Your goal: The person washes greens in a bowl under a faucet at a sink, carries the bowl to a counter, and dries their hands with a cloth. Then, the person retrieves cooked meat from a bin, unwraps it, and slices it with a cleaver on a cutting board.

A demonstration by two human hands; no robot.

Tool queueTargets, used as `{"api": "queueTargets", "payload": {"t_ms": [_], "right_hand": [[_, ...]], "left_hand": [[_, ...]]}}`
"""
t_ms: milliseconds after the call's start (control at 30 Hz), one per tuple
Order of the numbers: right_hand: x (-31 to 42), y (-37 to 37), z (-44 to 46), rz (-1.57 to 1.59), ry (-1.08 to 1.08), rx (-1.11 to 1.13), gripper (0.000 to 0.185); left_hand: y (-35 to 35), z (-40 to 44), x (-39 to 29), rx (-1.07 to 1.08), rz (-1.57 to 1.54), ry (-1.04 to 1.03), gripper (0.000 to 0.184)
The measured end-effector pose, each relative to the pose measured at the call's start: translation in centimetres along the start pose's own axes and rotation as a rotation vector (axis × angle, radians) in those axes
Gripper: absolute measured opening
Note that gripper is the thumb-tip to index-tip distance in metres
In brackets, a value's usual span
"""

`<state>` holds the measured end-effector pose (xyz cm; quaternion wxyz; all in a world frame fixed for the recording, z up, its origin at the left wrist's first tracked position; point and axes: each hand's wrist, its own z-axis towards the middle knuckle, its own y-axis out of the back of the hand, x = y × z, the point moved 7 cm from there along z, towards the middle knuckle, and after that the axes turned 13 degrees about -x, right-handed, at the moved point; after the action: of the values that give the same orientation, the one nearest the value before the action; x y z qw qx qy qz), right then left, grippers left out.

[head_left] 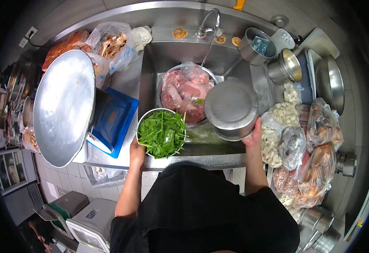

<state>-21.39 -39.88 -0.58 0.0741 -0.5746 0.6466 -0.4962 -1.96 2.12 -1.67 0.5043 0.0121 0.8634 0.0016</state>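
Observation:
My left hand [137, 152] is wrapped round the near left side of a round metal container [150, 111] heaped with chopped leafy greens [161, 133], over the sink's front edge. On the right, my right hand [254, 134] grips a steel pot [231, 103] tipped so its flat bottom faces up. Between and beyond them, raw meat [188, 90], partly in clear plastic, fills a metal basin [215, 76] in the sink [163, 48]. A green leaf lies on the meat. From the faucet [212, 21] a thin stream of water runs down toward the basin.
At left stands a scale with a large metal pan [66, 109] and blue base [119, 122], with bagged food [113, 44] behind it. Metal pots [285, 67], bags of white pieces [273, 130] and other bagged food [319, 168] crowd the right counter. Lidded bins [91, 219] stand at lower left.

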Motion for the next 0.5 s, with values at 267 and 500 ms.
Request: {"api": "queueTargets", "payload": {"t_ms": [267,500], "right_hand": [[-1.9,-15.7,13.8,-1.351,0.319,0.219,0.045],[-7.5,-25.1,25.1,-2.270,0.564,0.491,0.052]], "left_hand": [[0.7,0.8,2.0,0.003,0.068,-0.032,0.036],[1.6,0.5,2.4,-0.048,0.118,-0.061,0.037]]}}
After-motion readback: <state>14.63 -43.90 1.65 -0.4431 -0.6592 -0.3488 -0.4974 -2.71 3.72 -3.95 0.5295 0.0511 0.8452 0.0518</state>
